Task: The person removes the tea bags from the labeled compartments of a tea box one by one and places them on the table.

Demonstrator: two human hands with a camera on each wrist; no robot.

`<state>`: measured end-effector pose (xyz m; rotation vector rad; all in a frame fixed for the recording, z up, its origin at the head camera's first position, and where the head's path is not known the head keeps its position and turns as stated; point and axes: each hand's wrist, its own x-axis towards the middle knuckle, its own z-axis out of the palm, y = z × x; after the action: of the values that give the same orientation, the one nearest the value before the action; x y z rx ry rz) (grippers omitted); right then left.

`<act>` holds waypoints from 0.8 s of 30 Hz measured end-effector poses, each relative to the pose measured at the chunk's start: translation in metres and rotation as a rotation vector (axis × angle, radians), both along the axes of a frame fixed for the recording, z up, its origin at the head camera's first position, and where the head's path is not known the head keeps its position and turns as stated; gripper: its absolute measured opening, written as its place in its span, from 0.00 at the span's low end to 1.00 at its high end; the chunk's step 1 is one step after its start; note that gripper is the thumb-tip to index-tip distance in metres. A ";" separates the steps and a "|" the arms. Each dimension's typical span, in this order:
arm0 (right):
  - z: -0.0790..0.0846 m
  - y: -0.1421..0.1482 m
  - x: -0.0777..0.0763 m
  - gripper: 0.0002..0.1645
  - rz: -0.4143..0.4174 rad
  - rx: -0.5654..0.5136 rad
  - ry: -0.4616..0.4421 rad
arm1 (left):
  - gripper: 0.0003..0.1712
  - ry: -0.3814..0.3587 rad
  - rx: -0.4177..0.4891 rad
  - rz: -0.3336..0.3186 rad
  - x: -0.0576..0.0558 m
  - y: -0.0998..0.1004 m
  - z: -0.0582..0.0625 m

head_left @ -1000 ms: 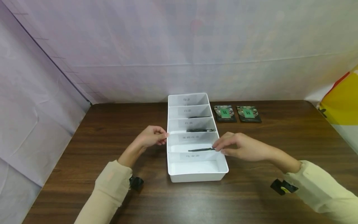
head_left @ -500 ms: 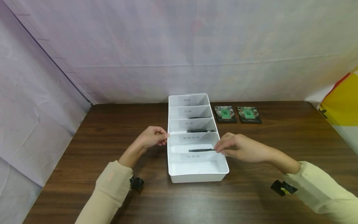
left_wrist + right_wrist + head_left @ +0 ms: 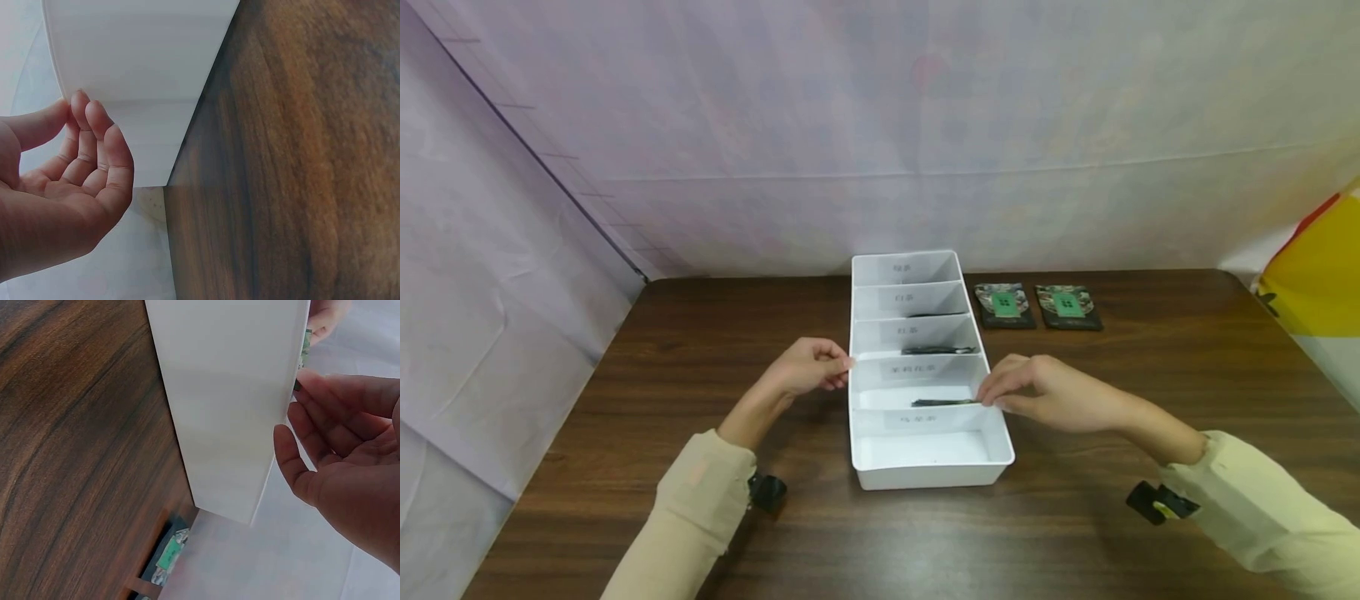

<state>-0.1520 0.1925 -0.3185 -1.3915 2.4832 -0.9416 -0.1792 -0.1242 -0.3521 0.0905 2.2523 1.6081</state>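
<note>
A long white divided box [image 3: 931, 477] stands on the table, with labelled compartments one behind another. My left hand [image 3: 805, 367] pinches its left rim between thumb and fingertips; in the left wrist view, that hand [image 3: 81, 169] is at the rim, fingers along the outer wall. Over the right rim, my right hand [image 3: 1052, 393] pinches the right end of a thin dark packet [image 3: 942, 402], which stands on edge in the second compartment from the front. In the right wrist view, a green bit of the packet [image 3: 305, 347] shows beyond the rim beside my right hand [image 3: 340, 437].
Two flat dark packets with green labels, a left one [image 3: 1003, 305] and a right one [image 3: 1067, 307], lie right of the box's far end. Another dark packet [image 3: 938, 350] stands in the middle compartment. White cloth [image 3: 760, 150] hangs behind the brown wooden table [image 3: 715, 325].
The packet in my right hand has shifted slightly to the right within its compartment. My left hand keeps its place on the box rim.
</note>
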 end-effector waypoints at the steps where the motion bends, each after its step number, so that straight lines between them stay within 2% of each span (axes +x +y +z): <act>1: 0.001 0.000 0.000 0.09 -0.001 -0.001 0.004 | 0.07 0.000 0.001 -0.002 0.000 0.000 0.000; 11: 0.008 0.000 0.001 0.10 -0.071 0.035 -0.057 | 0.07 -0.007 -0.001 -0.001 -0.001 0.001 0.001; 24: 0.019 -0.002 0.001 0.11 -0.112 0.044 -0.082 | 0.07 -0.018 0.008 0.004 0.000 0.001 0.000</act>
<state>-0.1509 0.1907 -0.2992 -1.1868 2.5269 -0.9382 -0.1795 -0.1236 -0.3518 0.0730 2.2344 1.6139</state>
